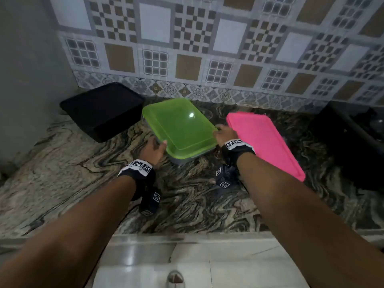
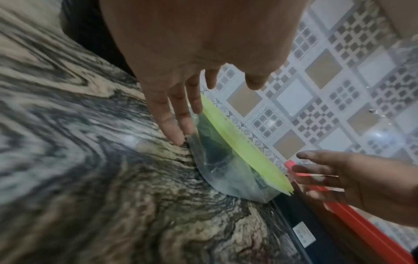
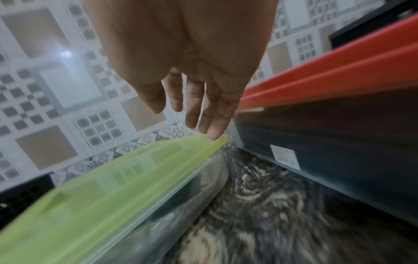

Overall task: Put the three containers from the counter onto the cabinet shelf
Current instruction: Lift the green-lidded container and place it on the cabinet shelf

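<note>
green-lidded container (image 1: pixel 180 128) | between left hand (image 1: pixel 154 151), right hand (image 1: pixel 225 134) | fingers straight, seemingly touching its sides

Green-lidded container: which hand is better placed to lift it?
Neither alone. The left hand touches the green-lidded container's near-left side; the right hand touches its right edge. Likely a two-handed lift.

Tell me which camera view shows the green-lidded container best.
The head view: it shows the green-lidded container whole from above, on the counter between both hands. The left wrist view shows only its clear side wall and lid edge; the right wrist view shows a blurred stretch of lid and wall.
</note>
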